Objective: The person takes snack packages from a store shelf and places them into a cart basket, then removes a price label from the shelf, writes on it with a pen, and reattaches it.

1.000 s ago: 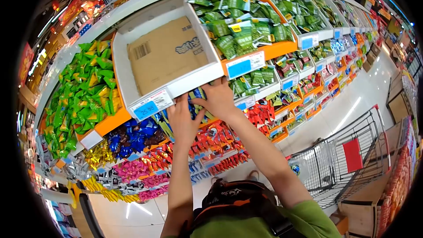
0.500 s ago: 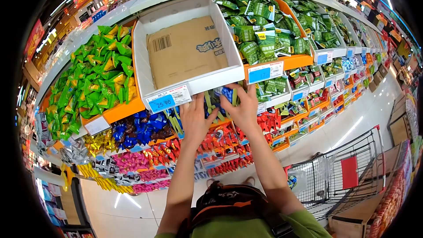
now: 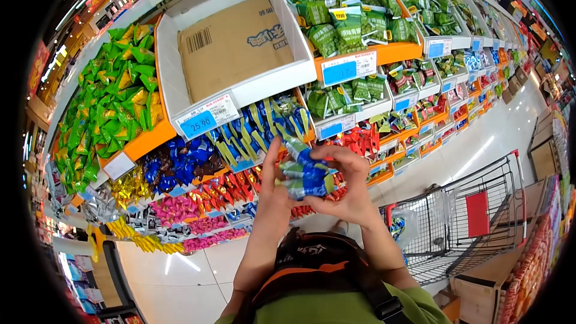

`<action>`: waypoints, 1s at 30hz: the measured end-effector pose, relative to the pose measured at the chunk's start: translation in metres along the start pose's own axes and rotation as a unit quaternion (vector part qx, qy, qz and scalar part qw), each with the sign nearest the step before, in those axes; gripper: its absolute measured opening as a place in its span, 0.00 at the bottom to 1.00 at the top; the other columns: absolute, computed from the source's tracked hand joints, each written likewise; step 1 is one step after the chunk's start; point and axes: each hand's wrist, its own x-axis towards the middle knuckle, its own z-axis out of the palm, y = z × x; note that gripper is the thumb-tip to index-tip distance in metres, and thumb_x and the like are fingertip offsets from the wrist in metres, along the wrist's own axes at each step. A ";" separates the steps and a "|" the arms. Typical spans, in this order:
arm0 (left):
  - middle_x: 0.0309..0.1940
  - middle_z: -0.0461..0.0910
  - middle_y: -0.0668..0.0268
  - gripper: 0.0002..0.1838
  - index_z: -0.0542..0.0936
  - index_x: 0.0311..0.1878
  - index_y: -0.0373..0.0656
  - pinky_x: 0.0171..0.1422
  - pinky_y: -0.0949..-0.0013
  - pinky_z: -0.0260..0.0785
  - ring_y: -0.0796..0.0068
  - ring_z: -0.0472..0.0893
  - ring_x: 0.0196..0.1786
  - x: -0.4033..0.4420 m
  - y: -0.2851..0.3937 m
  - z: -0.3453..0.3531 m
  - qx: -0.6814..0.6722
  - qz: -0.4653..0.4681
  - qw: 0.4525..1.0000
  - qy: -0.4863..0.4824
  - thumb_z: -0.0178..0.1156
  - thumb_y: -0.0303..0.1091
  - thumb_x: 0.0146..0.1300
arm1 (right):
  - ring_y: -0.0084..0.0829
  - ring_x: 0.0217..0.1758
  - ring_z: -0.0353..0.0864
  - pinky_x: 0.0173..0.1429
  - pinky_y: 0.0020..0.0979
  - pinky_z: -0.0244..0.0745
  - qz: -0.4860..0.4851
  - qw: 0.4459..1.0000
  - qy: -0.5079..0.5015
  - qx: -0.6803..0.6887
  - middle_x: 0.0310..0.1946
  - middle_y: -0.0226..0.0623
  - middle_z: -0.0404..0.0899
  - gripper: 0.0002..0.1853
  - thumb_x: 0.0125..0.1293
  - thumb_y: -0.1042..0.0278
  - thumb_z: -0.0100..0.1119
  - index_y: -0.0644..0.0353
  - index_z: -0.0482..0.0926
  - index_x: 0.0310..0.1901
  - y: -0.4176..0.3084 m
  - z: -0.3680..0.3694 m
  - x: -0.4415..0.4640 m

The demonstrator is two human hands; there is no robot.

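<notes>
A few small blue-and-green snack packets are bunched between my two hands, in front of the shelf and above my waist. My right hand curls its fingers and thumb around their right side. My left hand presses against them from the left, its index finger pointing up. Just behind the hands is a shelf bin of similar blue packets with pale yellow-green ends. Over that bin sits a white tray with a flat cardboard piece in it and a blue "25.90" price tag on its front.
Green-and-yellow packets fill the bin on the left, and green snack bags the one on the right. Lower rows hold red packets and pink packets. A wire shopping cart stands at right, with a bag inside.
Both hands have drawn back from the bin under the white tray toward my body, bringing blue-and-green packets out with them. My view has shifted slightly, and the bin's contents are now visible.
</notes>
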 end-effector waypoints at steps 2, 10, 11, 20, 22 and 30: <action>0.61 0.65 0.59 0.36 0.56 0.73 0.46 0.61 0.69 0.68 0.70 0.72 0.60 -0.006 -0.008 -0.003 0.087 0.028 0.992 0.087 0.56 0.22 0.62 | 0.36 0.59 0.71 0.62 0.37 0.65 0.008 1.000 -0.016 0.024 0.58 0.41 0.68 0.34 0.45 0.72 0.73 0.58 0.70 0.56 -0.002 0.005 -0.006; 0.57 0.72 0.62 0.26 0.69 0.64 0.39 0.62 0.72 0.63 0.76 0.72 0.57 -0.019 -0.021 0.003 0.247 0.098 0.958 0.110 0.59 0.25 0.62 | 0.24 0.52 0.73 0.50 0.25 0.71 0.199 0.957 0.025 0.209 0.52 0.35 0.71 0.19 0.60 0.75 0.63 0.60 0.75 0.53 -0.006 -0.008 -0.014; 0.57 0.73 0.62 0.25 0.70 0.64 0.38 0.62 0.72 0.63 0.76 0.72 0.57 -0.020 -0.021 0.000 0.259 0.094 0.956 0.103 0.59 0.25 0.62 | 0.21 0.48 0.74 0.48 0.23 0.71 0.232 0.947 0.043 0.219 0.48 0.33 0.74 0.17 0.63 0.75 0.61 0.60 0.75 0.54 -0.007 -0.010 -0.014; 0.52 0.75 0.62 0.26 0.69 0.64 0.37 0.62 0.71 0.62 0.75 0.72 0.55 -0.029 -0.017 0.009 0.240 0.065 0.964 0.098 0.59 0.25 0.61 | 0.09 0.28 0.66 0.31 0.15 0.61 0.252 0.951 0.077 0.164 0.29 0.22 0.75 0.13 0.67 0.71 0.58 0.62 0.76 0.52 -0.021 -0.013 -0.009; 0.52 0.75 0.62 0.27 0.69 0.65 0.37 0.62 0.71 0.62 0.75 0.72 0.55 -0.031 -0.013 0.013 0.254 0.065 0.962 0.083 0.59 0.25 0.61 | 0.09 0.26 0.65 0.29 0.14 0.59 0.252 0.951 0.082 0.163 0.27 0.21 0.74 0.13 0.67 0.71 0.59 0.62 0.76 0.52 -0.019 -0.013 -0.010; 0.53 0.75 0.62 0.28 0.68 0.65 0.38 0.63 0.69 0.61 0.74 0.72 0.56 -0.031 -0.009 0.015 0.240 0.081 0.963 0.094 0.58 0.25 0.60 | 0.12 0.28 0.74 0.32 0.15 0.66 0.217 0.972 0.059 0.070 0.30 0.26 0.78 0.17 0.61 0.76 0.63 0.63 0.75 0.52 -0.032 -0.013 -0.008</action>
